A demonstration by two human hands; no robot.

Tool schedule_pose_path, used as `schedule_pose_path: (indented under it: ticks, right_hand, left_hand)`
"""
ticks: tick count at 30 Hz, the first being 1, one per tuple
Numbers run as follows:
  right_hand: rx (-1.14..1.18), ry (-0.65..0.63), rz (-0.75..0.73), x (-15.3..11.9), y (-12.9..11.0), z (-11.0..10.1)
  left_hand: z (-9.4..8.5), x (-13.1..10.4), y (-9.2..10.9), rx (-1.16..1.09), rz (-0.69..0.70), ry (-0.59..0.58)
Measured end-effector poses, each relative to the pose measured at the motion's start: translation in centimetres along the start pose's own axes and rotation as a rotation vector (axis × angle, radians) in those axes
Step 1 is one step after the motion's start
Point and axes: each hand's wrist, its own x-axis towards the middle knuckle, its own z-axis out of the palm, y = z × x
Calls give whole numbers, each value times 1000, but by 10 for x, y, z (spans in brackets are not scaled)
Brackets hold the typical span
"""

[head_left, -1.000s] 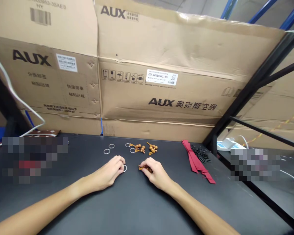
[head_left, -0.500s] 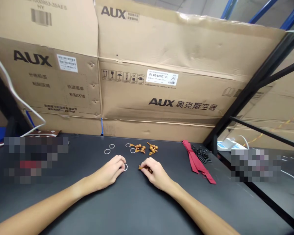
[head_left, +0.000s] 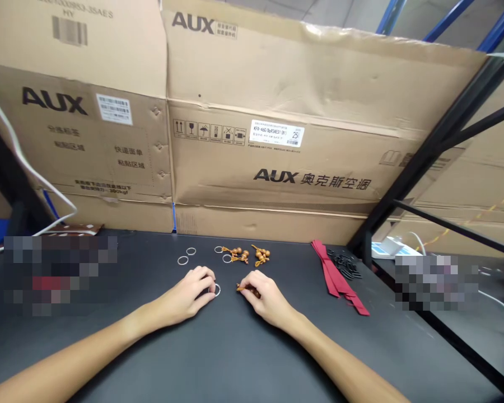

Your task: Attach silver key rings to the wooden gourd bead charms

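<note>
My left hand (head_left: 196, 292) is closed, thumb and fingers pinching a silver key ring (head_left: 218, 289) whose right side sticks out past the fingertips. A short gap to the right, my right hand (head_left: 266, 294) pinches a beaded pendant (head_left: 239, 287); its orange cord end pokes out and the beads are mostly covered by my fingers. Beyond the hands lie two bare key rings, one (head_left: 183, 260) nearer than the other (head_left: 191, 251). Further right are two pendants with rings attached (head_left: 238, 256) and some brown beads on orange cord (head_left: 262, 256).
Red ribbon strips (head_left: 339, 278) lie on the black table (head_left: 201, 358) at right, beside a pile of black clasps or clips (head_left: 345, 264). Cardboard (head_left: 269, 157) walls the back. A black metal frame (head_left: 407, 173) slants along the right. Blurred items sit at both sides.
The key ring in my left hand has tilted slightly and shows a little more. My right hand stays nearly still. The view has shifted slightly, and a blurred, skin-toned shape appears at the far right edge.
</note>
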Motion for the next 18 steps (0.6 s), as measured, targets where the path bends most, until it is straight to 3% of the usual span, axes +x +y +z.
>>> schedule_pose_path:
  ticks: [8, 18]
  right_hand:
    - [17, -7, 3, 2, -6, 2]
    - [25, -11, 15, 3, -7, 3]
  left_hand:
    - [0, 4, 8, 19, -7, 35]
    - [6, 9, 17, 234, 170, 35]
